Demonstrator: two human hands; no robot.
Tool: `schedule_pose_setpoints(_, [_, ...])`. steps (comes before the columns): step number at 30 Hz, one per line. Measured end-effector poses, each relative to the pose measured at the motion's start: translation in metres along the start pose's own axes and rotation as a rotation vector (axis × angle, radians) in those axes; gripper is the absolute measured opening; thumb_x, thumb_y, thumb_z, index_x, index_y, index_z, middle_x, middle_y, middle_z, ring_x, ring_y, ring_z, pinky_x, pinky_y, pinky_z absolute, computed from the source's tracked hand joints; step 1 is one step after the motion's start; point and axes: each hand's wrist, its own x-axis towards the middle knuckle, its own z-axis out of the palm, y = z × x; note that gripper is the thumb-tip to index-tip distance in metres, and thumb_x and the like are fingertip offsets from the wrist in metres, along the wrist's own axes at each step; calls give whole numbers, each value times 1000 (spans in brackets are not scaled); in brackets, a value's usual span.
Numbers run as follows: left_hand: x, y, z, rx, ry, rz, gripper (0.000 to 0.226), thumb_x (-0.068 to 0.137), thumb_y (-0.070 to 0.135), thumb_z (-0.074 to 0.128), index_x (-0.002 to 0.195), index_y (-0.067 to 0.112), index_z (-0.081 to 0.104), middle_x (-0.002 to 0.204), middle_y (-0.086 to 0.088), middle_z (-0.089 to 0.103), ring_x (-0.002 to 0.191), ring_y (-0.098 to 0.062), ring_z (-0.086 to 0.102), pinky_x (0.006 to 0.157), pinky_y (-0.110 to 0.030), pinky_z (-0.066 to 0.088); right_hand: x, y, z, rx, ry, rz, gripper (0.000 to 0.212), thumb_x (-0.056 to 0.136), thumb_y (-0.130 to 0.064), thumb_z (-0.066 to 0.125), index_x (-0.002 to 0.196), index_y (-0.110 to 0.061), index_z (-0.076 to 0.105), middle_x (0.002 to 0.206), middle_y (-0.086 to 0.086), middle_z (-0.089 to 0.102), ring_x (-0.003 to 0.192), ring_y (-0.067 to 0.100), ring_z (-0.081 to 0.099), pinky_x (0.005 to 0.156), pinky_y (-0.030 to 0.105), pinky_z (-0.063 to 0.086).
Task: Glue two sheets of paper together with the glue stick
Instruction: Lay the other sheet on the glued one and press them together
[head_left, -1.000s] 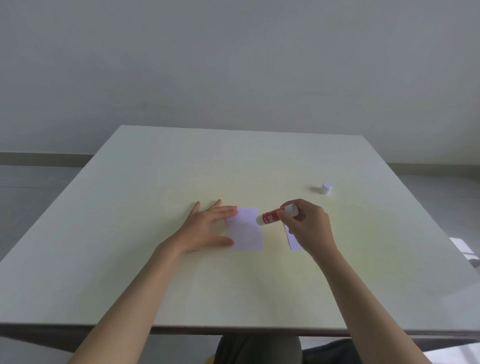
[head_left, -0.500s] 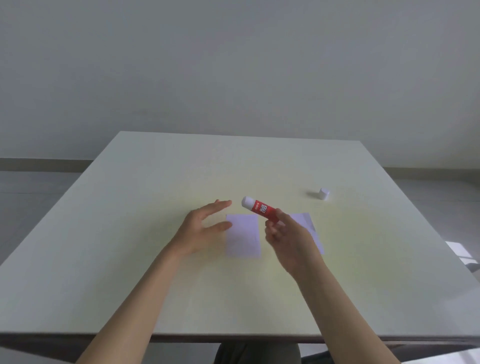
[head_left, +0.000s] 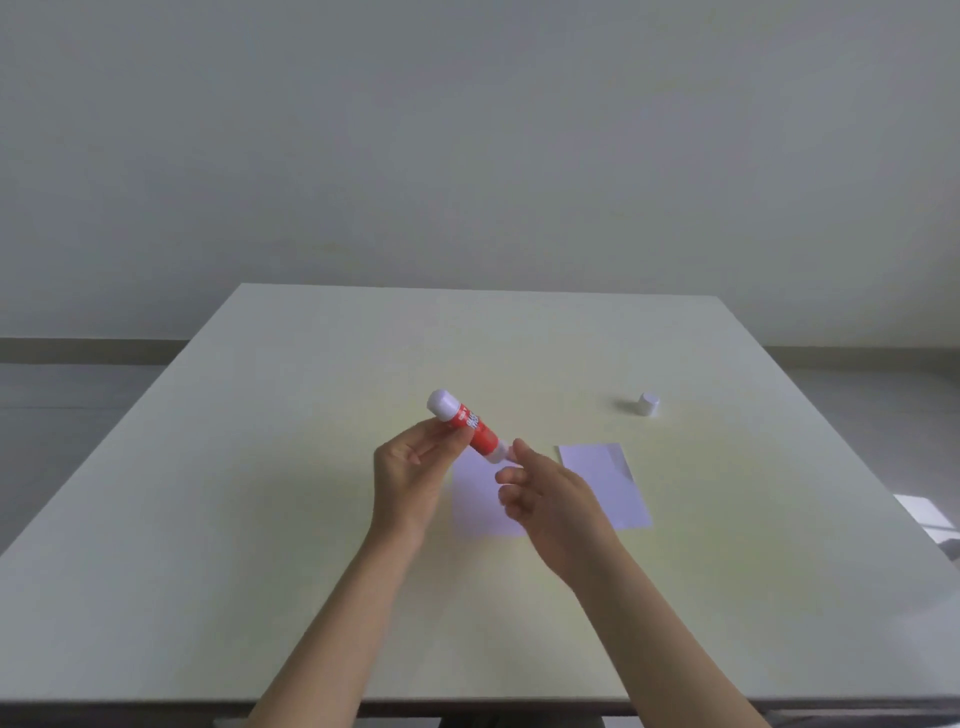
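Note:
A red glue stick (head_left: 470, 427) with white ends is held tilted above the table. My left hand (head_left: 413, 478) grips its red body. My right hand (head_left: 545, 499) pinches its lower white end between thumb and forefinger. Two pale lilac sheets lie flat on the white table (head_left: 311, 519). One sheet (head_left: 480, 506) lies under and between my hands, partly hidden by them. The other sheet (head_left: 608, 480) lies just right of my right hand, with its top right corner curled. The white cap (head_left: 649, 404) of the glue stick stands apart at the back right.
The table's near edge (head_left: 467, 701) runs along the bottom of the view. A pale wall stands beyond the far edge. A bright patch of floor (head_left: 924, 512) shows off the right side.
My left hand has lifted off the left sheet and taken hold of the glue stick. My right hand has shifted to the stick's lower end. The stick has risen and swung left.

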Motion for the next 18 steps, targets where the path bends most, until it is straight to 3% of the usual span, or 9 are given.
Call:
schedule_pose_setpoints(4, [30, 14, -26, 196, 61, 84, 14, 80, 31, 69, 71, 21, 75, 70, 6, 76, 74, 0, 68, 83, -28, 54, 10, -21, -29, -296, 208, -262, 9, 90, -14, 59, 94, -8, 65, 73, 5, 60, 49, 12, 54, 50, 20, 40])
schedule_pose_setpoints(6, [45, 16, -40, 383, 110, 122, 19, 79, 36, 67, 69, 22, 73, 69, 11, 75, 72, 9, 64, 77, -20, 50, 18, -35, -49, -447, 344, -375, 10, 88, -13, 62, 95, -9, 66, 71, 5, 62, 50, 12, 56, 52, 22, 42])
schedule_pose_setpoints(8, [56, 17, -50, 559, 134, 143, 21, 79, 39, 63, 66, 23, 71, 68, 14, 74, 69, 12, 61, 60, -7, 39, 28, -45, -70, -617, 482, -457, 16, 86, -15, 64, 99, -7, 68, 72, 4, 63, 56, 16, 60, 60, 26, 45])
schedule_pose_setpoints(11, [66, 12, -56, 639, 144, 131, 24, 81, 35, 63, 62, 21, 69, 67, 14, 73, 61, 8, 58, 48, -7, 34, 43, -52, -98, -882, 624, -477, 23, 86, -19, 64, 107, -10, 67, 94, 9, 66, 72, 23, 59, 73, 27, 42])
schedule_pose_setpoints(15, [69, -1, -58, 653, 164, 78, 24, 81, 32, 64, 60, 22, 68, 68, 17, 73, 64, 8, 59, 45, -6, 34, 53, -51, -115, -1067, 597, -409, 35, 83, -22, 69, 115, -9, 65, 110, 12, 63, 81, 18, 54, 77, 24, 37])
schedule_pose_setpoints(18, [67, -8, -57, 637, 157, 40, 19, 80, 29, 66, 62, 23, 69, 68, 22, 72, 69, 13, 61, 48, -3, 35, 54, -47, -115, -1140, 514, -395, 43, 78, -26, 75, 116, -9, 66, 113, 9, 63, 103, 27, 56, 86, 32, 44])
